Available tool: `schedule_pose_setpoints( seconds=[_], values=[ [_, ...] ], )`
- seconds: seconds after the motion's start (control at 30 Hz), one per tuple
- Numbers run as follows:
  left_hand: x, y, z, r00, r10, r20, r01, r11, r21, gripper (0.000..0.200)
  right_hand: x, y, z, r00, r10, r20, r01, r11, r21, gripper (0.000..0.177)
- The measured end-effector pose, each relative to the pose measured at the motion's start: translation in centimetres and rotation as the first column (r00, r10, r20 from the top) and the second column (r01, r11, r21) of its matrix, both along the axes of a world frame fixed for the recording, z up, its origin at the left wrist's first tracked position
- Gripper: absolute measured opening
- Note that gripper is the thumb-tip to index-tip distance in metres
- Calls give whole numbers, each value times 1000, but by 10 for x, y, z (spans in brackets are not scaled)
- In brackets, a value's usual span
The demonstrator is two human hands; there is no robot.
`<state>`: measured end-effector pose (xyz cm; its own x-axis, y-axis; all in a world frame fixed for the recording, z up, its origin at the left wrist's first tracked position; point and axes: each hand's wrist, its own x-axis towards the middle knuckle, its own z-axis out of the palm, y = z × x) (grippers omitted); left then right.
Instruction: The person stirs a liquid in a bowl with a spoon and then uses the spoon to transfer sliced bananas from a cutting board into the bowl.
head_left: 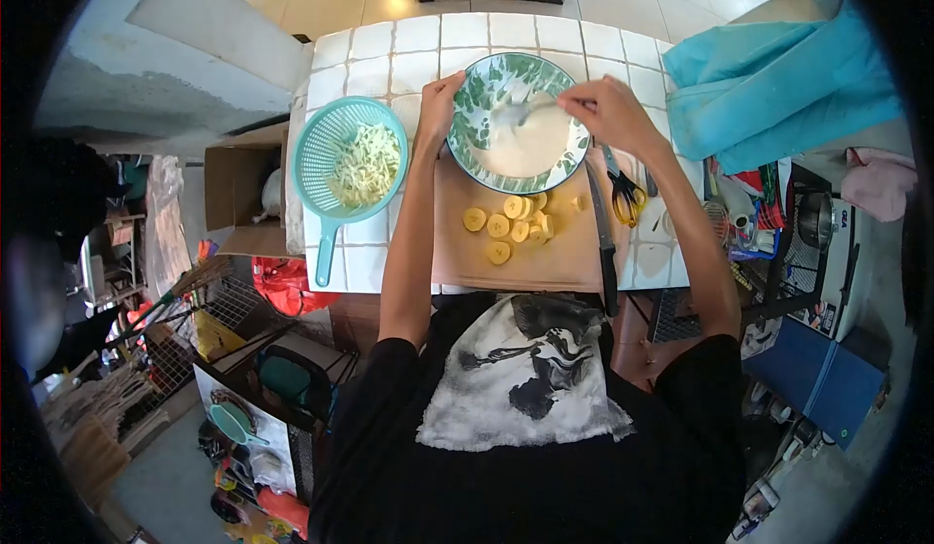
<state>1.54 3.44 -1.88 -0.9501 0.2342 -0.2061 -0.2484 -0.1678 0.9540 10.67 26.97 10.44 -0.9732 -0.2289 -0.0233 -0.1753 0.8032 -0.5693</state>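
Observation:
A green-and-white enamel bowl (470, 106) holds a pale, creamy batter (525, 152). My left hand (443, 108) grips the bowl's left rim. From the right, my right hand (613, 114) reaches over the bowl with closed fingers around a metal spoon (516, 114), whose head dips into the batter and is partly hidden. Just below the bowl, several yellow banana slices (499, 252) lie on a wooden cutting board (457, 269). A mint-green colander (309, 179) with pale shredded cabbage (366, 164) stands to the left of my left hand.
Along the board's right edge lies a black-handled knife (607, 252), with yellow-and-black scissors (626, 199) beside it. Turquoise cloth (778, 87) covers the right end of the white tiled counter (467, 30). A cardboard box (233, 184) is beyond the left edge.

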Motion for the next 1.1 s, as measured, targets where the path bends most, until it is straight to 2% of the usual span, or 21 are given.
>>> schedule_pose_setpoints(
  seconds=[0.03, 0.07, 0.13, 0.17, 0.2, 0.27, 0.33, 0.43, 0.47, 0.53, 0.7, 0.77, 0.8, 0.87, 0.9, 0.93, 1.0, 1.1],
  values=[
    [0, 1, 1, 1000, -12, -1, 12, 1000, 1, 29, -3, 3, -3, 992, -42, -118, 45, 999, 26, 19],
    [1, 0, 3, 1000, -25, 19, 25, 1000, 19, 29, -4, 3, -9, 992, -54, -118, 58, 998, 25, 19],
    [0, 0, 2, 998, -41, 36, 40, 999, 34, 29, -7, -5, -15, 990, -2, -140, -10, 996, -84, 21],
    [0, 0, 0, 999, -33, 41, 33, 999, 21, 29, -6, -4, -14, 987, 93, -134, -93, 996, 3, 21],
    [-1, -1, -3, 999, -19, 45, 19, 1000, 10, 29, -2, -5, -9, 986, 99, -134, -99, 995, 3, 21],
    [1, -1, -2, 1000, -3, 28, 2, 999, 32, 29, 8, -3, 2, 986, 129, 109, -136, 989, 59, 19],
    [2, -1, -2, 1000, 6, 12, -7, 998, 57, 29, 12, 13, 4, 986, 162, 48, -165, 984, 67, 18],
    [-1, 1, -5, 1000, 10, -6, -10, 1000, 3, 29, 7, 33, 15, 998, -7, -69, 7, 1000, 11, 18],
    [-2, -1, -6, 1000, -7, 2, 7, 1000, 8, 29, 3, 39, 20, 998, -18, -68, 19, 1000, 13, 18],
    [-3, -1, -6, 999, -33, 11, 33, 999, 10, 29, -8, 48, 23, 961, 146, -234, -60, 938, 340, 16],
    [0, -1, -2, 997, -45, 56, 45, 999, 8, 30, -11, 45, 25, 951, 218, -221, -92, 878, 469, 15],
    [-2, -2, -6, 999, -22, 26, 23, 999, -39, 33, -9, 48, 27, 997, 71, 19, -72, 914, 400, 16],
    [-3, -1, -6, 1000, -15, 26, 16, 999, -35, 33, -10, 50, 25, 997, 78, 18, -79, 912, 403, 16],
    [-3, -1, -7, 1000, -15, 27, 15, 1000, -5, 33, -7, 53, 4, 956, 50, 289, -98, 983, 157, 18],
    [-3, -1, -6, 1000, -14, 27, 14, 1000, -4, 33, -4, 57, -19, 964, 137, 227, -148, 988, 31, 19],
    [-2, -1, -4, 999, -18, 32, 18, 1000, -11, 33, -2, 50, -24, 964, 138, 228, -149, 988, 30, 19],
    [-2, -1, -5, 999, -23, 38, 24, 999, -23, 33, 0, 34, -33, 910, 161, 382, -105, 981, -164, 19],
    [-3, -3, -9, 999, -31, 16, 31, 999, -25, 33, -1, 23, -41, 895, 141, 423, -38, 969, -242, 22]
  ],
)
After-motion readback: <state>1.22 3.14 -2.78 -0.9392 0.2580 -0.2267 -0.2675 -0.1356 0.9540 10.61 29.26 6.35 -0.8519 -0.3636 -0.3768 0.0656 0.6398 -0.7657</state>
